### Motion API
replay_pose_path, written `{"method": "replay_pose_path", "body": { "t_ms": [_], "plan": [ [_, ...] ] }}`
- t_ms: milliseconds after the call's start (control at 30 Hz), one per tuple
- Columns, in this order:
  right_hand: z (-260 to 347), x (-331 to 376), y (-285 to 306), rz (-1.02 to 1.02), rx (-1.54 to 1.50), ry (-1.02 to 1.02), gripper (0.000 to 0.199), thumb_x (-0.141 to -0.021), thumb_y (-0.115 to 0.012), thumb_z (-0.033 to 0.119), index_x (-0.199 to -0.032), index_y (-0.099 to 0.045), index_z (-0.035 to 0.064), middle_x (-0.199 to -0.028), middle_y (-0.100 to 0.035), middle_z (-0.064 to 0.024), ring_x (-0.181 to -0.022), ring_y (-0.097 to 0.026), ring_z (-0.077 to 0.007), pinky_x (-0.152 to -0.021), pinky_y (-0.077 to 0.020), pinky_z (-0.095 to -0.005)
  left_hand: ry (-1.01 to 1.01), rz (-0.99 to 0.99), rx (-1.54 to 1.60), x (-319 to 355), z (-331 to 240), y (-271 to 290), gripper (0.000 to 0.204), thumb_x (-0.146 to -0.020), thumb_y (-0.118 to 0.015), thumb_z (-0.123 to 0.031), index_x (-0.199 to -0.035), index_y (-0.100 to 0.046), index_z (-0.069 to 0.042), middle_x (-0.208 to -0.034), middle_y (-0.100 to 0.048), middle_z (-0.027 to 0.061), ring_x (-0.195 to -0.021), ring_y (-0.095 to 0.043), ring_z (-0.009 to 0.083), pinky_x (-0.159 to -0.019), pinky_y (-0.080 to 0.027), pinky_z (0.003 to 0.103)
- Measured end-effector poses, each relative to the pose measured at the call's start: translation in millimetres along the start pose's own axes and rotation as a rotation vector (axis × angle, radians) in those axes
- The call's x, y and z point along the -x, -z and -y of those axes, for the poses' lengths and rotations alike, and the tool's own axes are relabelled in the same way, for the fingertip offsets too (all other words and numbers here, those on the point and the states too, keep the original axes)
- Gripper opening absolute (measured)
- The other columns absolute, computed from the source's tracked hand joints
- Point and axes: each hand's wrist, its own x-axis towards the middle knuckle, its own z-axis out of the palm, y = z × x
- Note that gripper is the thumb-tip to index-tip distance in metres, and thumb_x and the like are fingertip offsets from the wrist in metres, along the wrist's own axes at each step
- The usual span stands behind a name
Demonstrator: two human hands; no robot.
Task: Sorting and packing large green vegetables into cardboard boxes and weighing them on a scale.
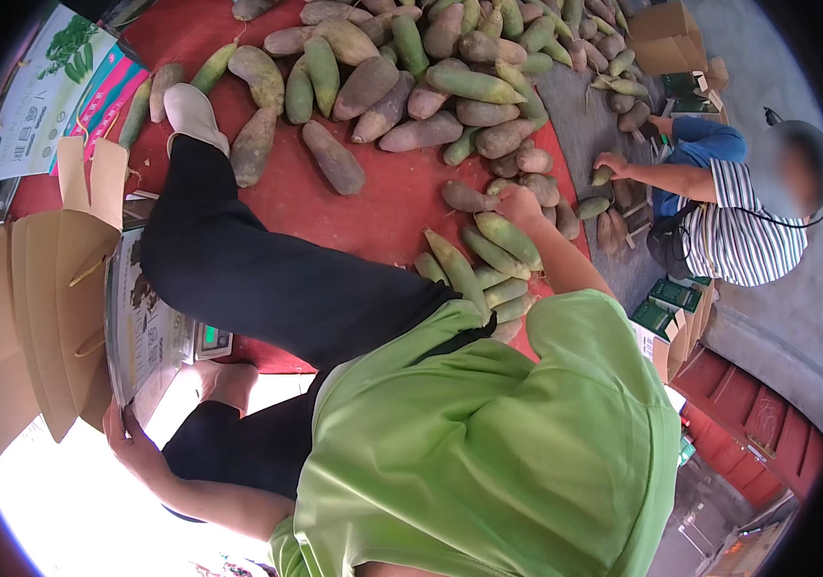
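At eight o'clock our left hand [127, 438] grips the lower edge of a cardboard box [36, 317] — fingers curled on it, at twelve a heap of green-purple radishes [411, 87] on red cloth [382, 207], at two our right hand [519, 204] closes round one radish [507, 238] — a seated person [738, 216] at three.

Loose bright green short-sleeved shirt [488, 433] filling the lower right, black trousers [257, 279] across the centre, white shoe [192, 113] at upper left, bare forearms.

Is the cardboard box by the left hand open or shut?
Open: the cardboard box has its flaps standing up and apart at the top. The left hand grips its lower edge. Its inside is hidden.
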Motion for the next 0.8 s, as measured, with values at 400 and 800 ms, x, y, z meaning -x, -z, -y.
{"method": "replay_pose_path", "body": {
  "t_ms": [400,800],
  "plan": [
    [22.3,26.6,-41.1,0.19,0.469,-0.153,0.065,-0.069,-0.079,0.029,-0.126,-0.05,0.0176,-0.128,-0.053,-0.0053,-0.123,-0.048,-0.0263,-0.095,-0.0453,-0.0482,0.066,0.003,0.012,-3.6,3.7,2.0,0.026,-0.093,-0.051,-0.001,-0.117,-0.061,0.001,-0.107,-0.061,0.013,-0.1,-0.058,0.0259,-0.09,-0.044,0.034],
    [46.7,31.6,-35.9,0.124,0.672,-0.199,0.061,-0.07,-0.077,0.041,-0.124,-0.056,0.0207,-0.127,-0.053,-0.0035,-0.12,-0.05,-0.025,-0.094,-0.0459,-0.0447,0.098,-0.112,-0.006,2.9,-52.2,0.8,0.045,-0.073,-0.05,0.014,-0.111,-0.067,-0.003,-0.106,-0.064,0.0149,-0.1,-0.062,0.0308,-0.088,-0.047,0.034]
  ]
}}
